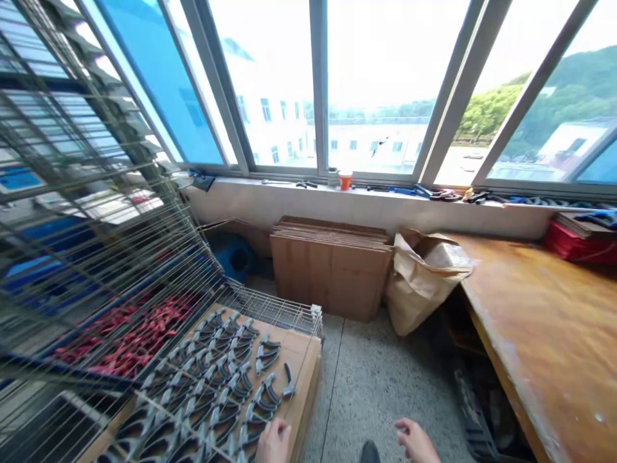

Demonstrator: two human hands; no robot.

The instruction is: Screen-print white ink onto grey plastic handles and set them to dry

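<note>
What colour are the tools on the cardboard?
The tools are light and dark grey, seen in the head view.

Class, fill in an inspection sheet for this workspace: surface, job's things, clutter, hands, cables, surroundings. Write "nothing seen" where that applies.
Surface: cardboard, bare along its right edge.
Job's things: curved grey pieces in rows on the cardboard; one lies apart at the right.
Clutter: windowsill holds tools and an orange cup.
Hands: left hand by the nearest grey pieces, grip unclear; right hand over the floor, no object visible in it.
Cables: nothing seen.
Surroundings: flattened boxes under the windows, paper bag beside them, wooden table at right.
</note>
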